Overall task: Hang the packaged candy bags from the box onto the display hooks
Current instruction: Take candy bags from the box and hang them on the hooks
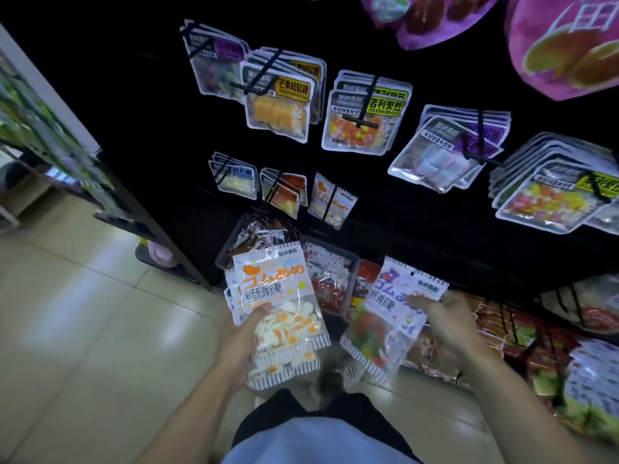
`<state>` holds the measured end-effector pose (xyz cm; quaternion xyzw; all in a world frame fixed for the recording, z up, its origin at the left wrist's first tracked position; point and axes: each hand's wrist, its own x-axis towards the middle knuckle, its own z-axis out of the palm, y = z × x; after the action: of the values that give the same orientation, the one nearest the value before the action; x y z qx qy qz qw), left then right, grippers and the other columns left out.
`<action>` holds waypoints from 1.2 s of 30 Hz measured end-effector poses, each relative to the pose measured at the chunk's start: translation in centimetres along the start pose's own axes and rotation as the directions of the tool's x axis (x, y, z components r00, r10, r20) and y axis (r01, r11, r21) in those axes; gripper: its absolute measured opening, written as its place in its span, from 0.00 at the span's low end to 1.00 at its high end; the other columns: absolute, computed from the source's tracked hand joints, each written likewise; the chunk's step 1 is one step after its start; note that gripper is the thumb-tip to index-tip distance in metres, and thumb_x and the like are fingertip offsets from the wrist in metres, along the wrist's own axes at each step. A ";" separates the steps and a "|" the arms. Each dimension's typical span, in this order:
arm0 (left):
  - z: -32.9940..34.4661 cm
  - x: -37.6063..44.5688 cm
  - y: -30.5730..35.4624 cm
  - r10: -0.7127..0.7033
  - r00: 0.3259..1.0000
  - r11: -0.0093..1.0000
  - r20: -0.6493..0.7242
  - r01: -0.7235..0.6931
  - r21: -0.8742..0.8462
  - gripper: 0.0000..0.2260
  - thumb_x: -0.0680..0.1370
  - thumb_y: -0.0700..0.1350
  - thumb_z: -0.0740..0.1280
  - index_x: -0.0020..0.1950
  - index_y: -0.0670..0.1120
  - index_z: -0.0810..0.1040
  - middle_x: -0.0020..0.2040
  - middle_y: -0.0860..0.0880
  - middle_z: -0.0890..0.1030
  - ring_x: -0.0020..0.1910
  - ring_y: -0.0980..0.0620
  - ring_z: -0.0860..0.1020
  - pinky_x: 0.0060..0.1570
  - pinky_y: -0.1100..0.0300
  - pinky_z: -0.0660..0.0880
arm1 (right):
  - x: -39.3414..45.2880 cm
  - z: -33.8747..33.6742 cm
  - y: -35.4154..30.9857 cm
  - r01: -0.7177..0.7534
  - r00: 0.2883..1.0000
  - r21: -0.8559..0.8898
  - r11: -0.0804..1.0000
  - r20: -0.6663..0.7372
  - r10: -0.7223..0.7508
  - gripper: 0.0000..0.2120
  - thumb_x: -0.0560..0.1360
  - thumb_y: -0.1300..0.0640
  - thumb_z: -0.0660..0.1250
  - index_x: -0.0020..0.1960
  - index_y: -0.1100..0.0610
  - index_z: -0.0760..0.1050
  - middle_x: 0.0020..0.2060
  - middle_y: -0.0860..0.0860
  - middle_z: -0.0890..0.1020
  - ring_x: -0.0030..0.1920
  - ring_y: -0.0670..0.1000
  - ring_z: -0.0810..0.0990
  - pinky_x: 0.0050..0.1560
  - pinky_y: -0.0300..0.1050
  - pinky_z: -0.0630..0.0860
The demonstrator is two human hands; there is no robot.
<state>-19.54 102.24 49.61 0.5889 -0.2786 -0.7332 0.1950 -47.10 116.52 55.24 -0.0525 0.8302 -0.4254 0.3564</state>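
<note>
Both hands grip candy bags: left hand (246,333) holds an egg-candy stack (281,306) directly below the matching bag's hook (330,200); right hand (445,316) pinches a purple-print bag (390,313).

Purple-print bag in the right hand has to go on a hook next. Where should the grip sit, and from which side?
Hold the purple bag by its upper half, just below the striped top edge, coming from the right as the right hand does now. The hang hole sits near the top edge, so keep fingers clear of it.
</note>
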 end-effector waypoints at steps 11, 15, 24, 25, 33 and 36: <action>0.7 0.3 -1.0 0.037 0.998 0.999 -0.048 -0.037 -0.015 0.09 0.80 0.45 0.70 0.59 0.44 0.81 0.44 0.41 0.88 0.37 0.43 0.88 0.29 0.52 0.82 | 10.6 3.4 2.5 0.016 0.997 -0.438 0.899 0.077 0.020 0.18 0.81 0.46 0.69 0.57 0.62 0.78 0.48 0.61 0.84 0.50 0.60 0.83 0.50 0.48 0.75; 0.7 0.7 -1.2 0.049 0.998 0.998 -0.049 -0.051 -0.034 0.08 0.80 0.45 0.69 0.58 0.44 0.81 0.43 0.42 0.88 0.36 0.44 0.87 0.29 0.52 0.82 | 13.1 3.5 1.6 0.059 0.998 -0.340 0.939 0.016 -0.056 0.19 0.82 0.47 0.68 0.61 0.63 0.75 0.36 0.57 0.78 0.36 0.55 0.77 0.37 0.46 0.69; 1.6 1.5 -1.6 0.051 0.999 0.997 -0.007 -0.051 -0.061 0.15 0.82 0.47 0.67 0.65 0.41 0.79 0.47 0.40 0.88 0.40 0.42 0.88 0.30 0.50 0.82 | 15.2 3.3 1.4 0.128 0.991 -0.245 0.961 0.003 -0.131 0.31 0.83 0.44 0.64 0.77 0.63 0.66 0.70 0.62 0.77 0.65 0.61 0.79 0.59 0.44 0.72; 1.9 1.6 -1.6 0.048 0.999 0.997 0.000 -0.048 -0.064 0.15 0.82 0.47 0.67 0.65 0.41 0.79 0.47 0.40 0.88 0.40 0.42 0.88 0.30 0.50 0.82 | 15.3 3.5 1.4 0.139 0.990 -0.241 0.961 0.019 -0.139 0.31 0.83 0.45 0.64 0.78 0.63 0.65 0.71 0.62 0.76 0.67 0.61 0.78 0.58 0.43 0.72; 2.6 1.8 -1.9 0.052 0.998 0.997 0.024 -0.051 -0.051 0.20 0.76 0.50 0.71 0.64 0.41 0.79 0.54 0.35 0.86 0.49 0.35 0.86 0.46 0.40 0.83 | 15.1 3.9 3.2 0.098 0.995 -0.276 0.956 0.047 -0.089 0.27 0.84 0.49 0.64 0.79 0.59 0.65 0.31 0.60 0.77 0.26 0.52 0.69 0.31 0.43 0.68; 2.5 1.8 -2.3 0.046 0.999 0.998 0.003 -0.046 -0.047 0.20 0.76 0.50 0.71 0.64 0.41 0.79 0.55 0.35 0.86 0.49 0.34 0.86 0.49 0.38 0.82 | 14.9 3.8 3.3 0.090 0.996 -0.233 0.968 0.039 -0.083 0.28 0.84 0.47 0.63 0.78 0.61 0.65 0.30 0.56 0.74 0.26 0.51 0.70 0.35 0.45 0.71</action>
<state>-22.32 103.38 47.18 0.5761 -0.2752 -0.7361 0.2249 -55.04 110.22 43.18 -0.1365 0.8662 -0.3388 0.3408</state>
